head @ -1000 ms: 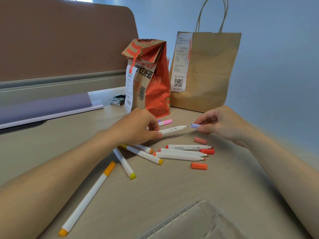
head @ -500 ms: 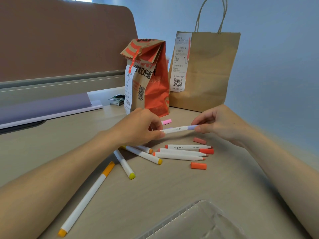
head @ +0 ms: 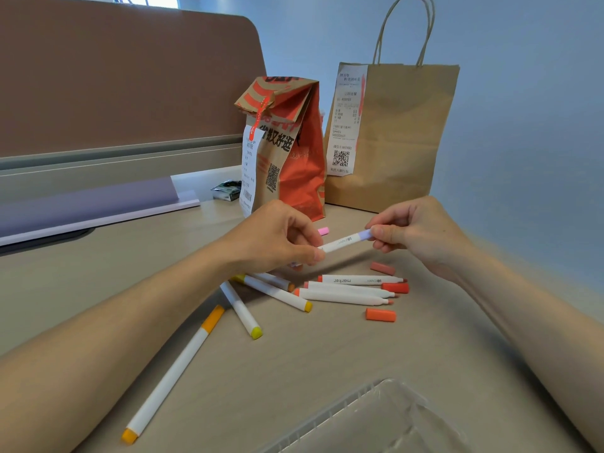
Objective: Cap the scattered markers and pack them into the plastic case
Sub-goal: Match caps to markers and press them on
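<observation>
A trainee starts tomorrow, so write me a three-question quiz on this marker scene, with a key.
1. True or false: the left hand and the right hand hold the same marker.
2. Which colour is the cap on that marker? A orange, B lilac, C green.
3. Short answer: what is stuck on the front of the brown bag?

Key: 1 true; 2 B; 3 a receipt.
</observation>
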`<action>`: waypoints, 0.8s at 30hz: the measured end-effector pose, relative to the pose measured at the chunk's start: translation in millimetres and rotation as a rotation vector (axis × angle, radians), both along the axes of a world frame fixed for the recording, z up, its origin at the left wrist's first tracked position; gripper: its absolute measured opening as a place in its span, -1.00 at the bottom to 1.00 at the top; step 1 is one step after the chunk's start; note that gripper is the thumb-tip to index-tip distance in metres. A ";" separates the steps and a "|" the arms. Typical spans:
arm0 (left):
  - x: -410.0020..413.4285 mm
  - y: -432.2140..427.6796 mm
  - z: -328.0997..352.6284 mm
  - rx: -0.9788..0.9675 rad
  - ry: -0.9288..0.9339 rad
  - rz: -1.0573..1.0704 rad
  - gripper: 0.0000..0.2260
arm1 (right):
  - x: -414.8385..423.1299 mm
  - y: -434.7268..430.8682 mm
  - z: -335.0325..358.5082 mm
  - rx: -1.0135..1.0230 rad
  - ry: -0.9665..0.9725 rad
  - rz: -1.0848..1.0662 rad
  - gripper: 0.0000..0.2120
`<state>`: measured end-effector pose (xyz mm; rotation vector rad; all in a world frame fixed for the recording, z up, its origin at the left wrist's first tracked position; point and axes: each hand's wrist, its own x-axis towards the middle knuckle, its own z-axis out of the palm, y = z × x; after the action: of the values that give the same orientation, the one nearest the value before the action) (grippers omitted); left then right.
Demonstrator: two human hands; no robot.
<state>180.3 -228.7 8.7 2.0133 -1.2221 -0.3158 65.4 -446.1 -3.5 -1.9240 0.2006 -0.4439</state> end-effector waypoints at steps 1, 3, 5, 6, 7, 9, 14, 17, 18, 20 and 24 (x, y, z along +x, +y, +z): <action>0.1 0.7 1.5 0.004 0.086 0.000 -0.92 | 0.4 1.6 -0.6 0.009 0.011 0.007 -0.88; 1.4 1.1 4.0 0.001 0.283 0.020 -0.84 | 0.9 5.6 -1.9 0.008 0.036 0.024 -0.91; 4.0 1.8 4.6 0.002 0.423 0.048 -0.77 | 1.1 8.2 -2.6 0.001 0.040 0.025 -0.91; 5.0 2.3 4.4 0.003 0.463 0.054 -0.76 | 0.7 8.2 -2.5 -0.003 0.036 0.017 -0.91; 6.6 3.0 3.4 0.006 0.486 0.061 -0.76 | 0.3 7.5 -2.5 -0.011 0.034 0.009 -0.91; 10.0 5.2 1.7 0.034 0.490 0.070 -0.77 | 0.1 5.4 -3.3 -0.037 0.041 -0.007 -0.90; 14.2 8.1 2.2 0.111 0.398 0.025 -0.84 | 3.4 4.1 -7.7 -0.123 0.067 -0.034 -0.89; 15.1 8.3 1.0 0.129 0.245 0.051 -0.93 | 3.5 2.8 -8.5 -0.146 0.071 -0.033 -0.88; 15.8 7.9 0.2 0.136 0.203 0.058 -0.94 | 3.3 2.4 -8.5 -0.149 0.079 -0.032 -0.89; 18.3 6.2 -2.5 0.139 0.100 0.088 -0.95 | 3.1 -0.8 -8.3 -0.174 0.093 -0.046 -0.90; 22.8 2.6 -8.7 0.161 -0.181 0.141 -0.92 | -1.8 -16.9 -1.9 -0.274 0.117 -0.101 -0.94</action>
<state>203.1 -226.0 0.0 2.2954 -1.1864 -0.1702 63.5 -463.1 -5.4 -2.2182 0.3283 -0.4446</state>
